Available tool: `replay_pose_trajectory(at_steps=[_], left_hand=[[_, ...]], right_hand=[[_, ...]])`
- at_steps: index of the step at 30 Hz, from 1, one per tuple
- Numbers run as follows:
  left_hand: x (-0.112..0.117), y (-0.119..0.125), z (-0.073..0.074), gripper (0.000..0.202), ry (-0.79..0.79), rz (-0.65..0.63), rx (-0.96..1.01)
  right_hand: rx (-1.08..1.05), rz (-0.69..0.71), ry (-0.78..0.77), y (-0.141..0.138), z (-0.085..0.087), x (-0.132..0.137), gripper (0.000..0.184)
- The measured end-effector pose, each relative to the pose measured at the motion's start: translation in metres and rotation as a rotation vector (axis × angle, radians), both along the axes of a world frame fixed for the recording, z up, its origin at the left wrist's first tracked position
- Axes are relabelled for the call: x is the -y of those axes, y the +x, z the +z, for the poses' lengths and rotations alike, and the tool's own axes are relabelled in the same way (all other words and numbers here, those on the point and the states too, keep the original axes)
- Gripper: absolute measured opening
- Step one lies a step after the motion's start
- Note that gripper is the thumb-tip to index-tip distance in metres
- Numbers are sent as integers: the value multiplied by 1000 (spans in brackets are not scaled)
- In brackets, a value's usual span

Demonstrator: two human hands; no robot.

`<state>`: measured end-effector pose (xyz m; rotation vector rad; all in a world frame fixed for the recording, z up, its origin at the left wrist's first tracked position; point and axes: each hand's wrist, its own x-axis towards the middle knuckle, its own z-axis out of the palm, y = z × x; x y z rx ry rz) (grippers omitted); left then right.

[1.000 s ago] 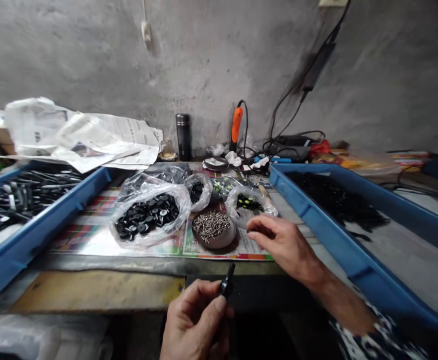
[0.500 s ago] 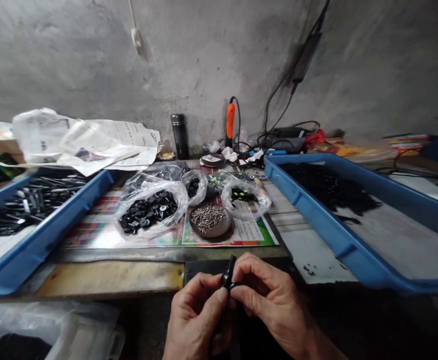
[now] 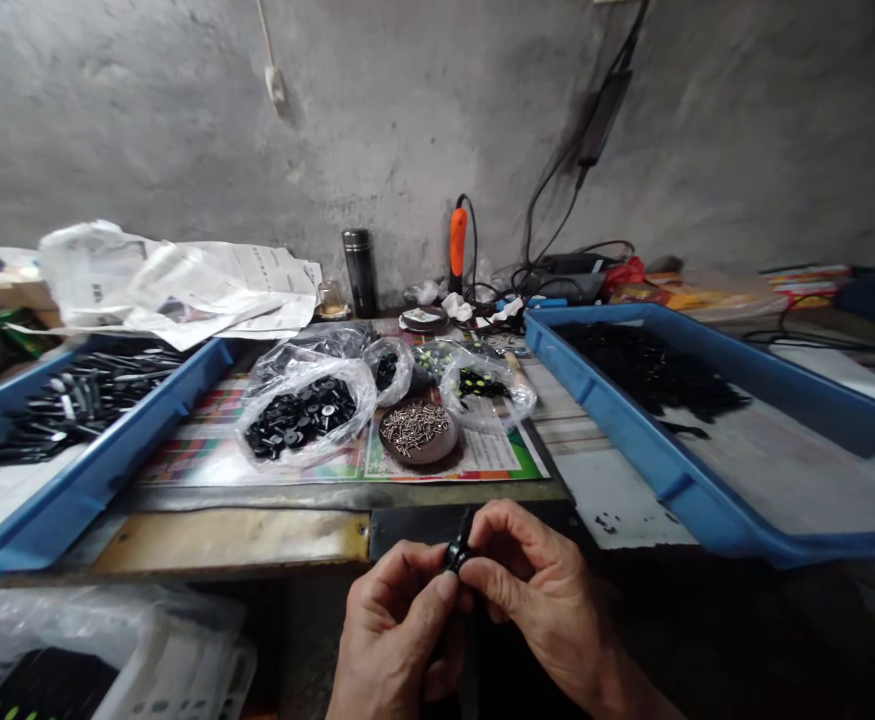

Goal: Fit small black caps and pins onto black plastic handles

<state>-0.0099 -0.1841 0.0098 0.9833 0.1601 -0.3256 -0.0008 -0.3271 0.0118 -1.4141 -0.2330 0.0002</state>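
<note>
Between my two hands, just in front of the bench edge, is a small black part (image 3: 457,553) with a thin piece sticking up from it. My left hand (image 3: 407,620) pinches it from the left with thumb and forefinger. From the right, the thumb and forefinger of my right hand (image 3: 534,580) close on the same part. Fingertips cover much of it, so its exact kind is unclear. Beyond my hands lie a round dish of small metal pins (image 3: 416,428), a clear bag of black discs (image 3: 306,415) and a bag of black and yellow-green pieces (image 3: 482,385).
A blue tray (image 3: 144,430) of long black parts stands left; another blue tray (image 3: 632,430) with black pieces stands right. Behind are a dark flask (image 3: 360,272), an orange-handled tool (image 3: 458,240), cables and papers (image 3: 219,285). A white basket (image 3: 174,660) sits low at left.
My right fingertips have come in closer around the black part. The view has shifted slightly; both hands stay at the same place before the bench.
</note>
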Motion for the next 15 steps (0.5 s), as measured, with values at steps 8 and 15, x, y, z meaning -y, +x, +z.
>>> replay_pose_trajectory(at_steps=[8,15], left_hand=[[-9,1,-5,38,31,-94,86],[-26,6,7,32,326,-156,348]], right_hand=[[-20,-25,-9,4,0,1,27],[159,-85,-297,8,12,14,25]])
